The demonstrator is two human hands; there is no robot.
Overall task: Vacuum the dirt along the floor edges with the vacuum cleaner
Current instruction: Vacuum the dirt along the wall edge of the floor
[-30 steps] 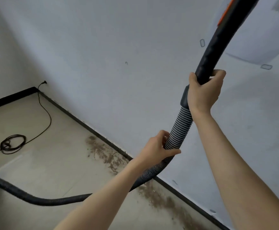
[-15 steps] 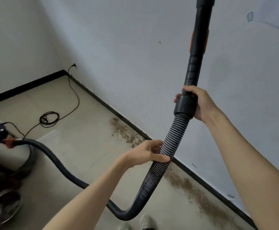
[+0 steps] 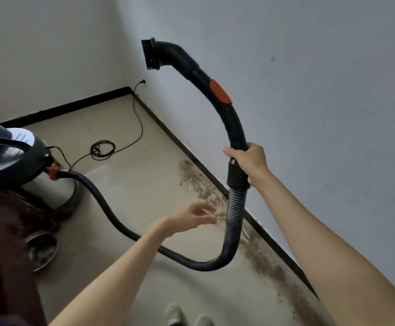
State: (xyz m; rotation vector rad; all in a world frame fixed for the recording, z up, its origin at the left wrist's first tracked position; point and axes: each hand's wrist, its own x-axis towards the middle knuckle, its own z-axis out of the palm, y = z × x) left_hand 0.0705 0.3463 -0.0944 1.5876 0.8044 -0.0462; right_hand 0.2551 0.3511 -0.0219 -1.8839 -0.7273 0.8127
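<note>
At far left the vacuum (image 3: 10,158) stood on the floor (image 3: 130,198), its dark lid closed, so what lay inside could not be told. A steel bowl (image 3: 41,251) sat just before it; its contents were too blurred to read. A cord (image 3: 102,149) lay coiled behind, running up to the wall corner. The hose (image 3: 111,215) ran from the vacuum across the floor, looped low and rose to the handle (image 3: 233,128). The left hand (image 3: 191,217) hung near the hose, apart from it, fingers loosely spread and holding nothing. The right hand (image 3: 250,161) gripped the handle where it met the hose cuff, fingers curled round it, the open end (image 3: 150,54) held high. Dirt (image 3: 215,198) lay in a band along the black skirting (image 3: 257,224) at the foot of the right wall. Bare floor stretched between hose and dirt.
</note>
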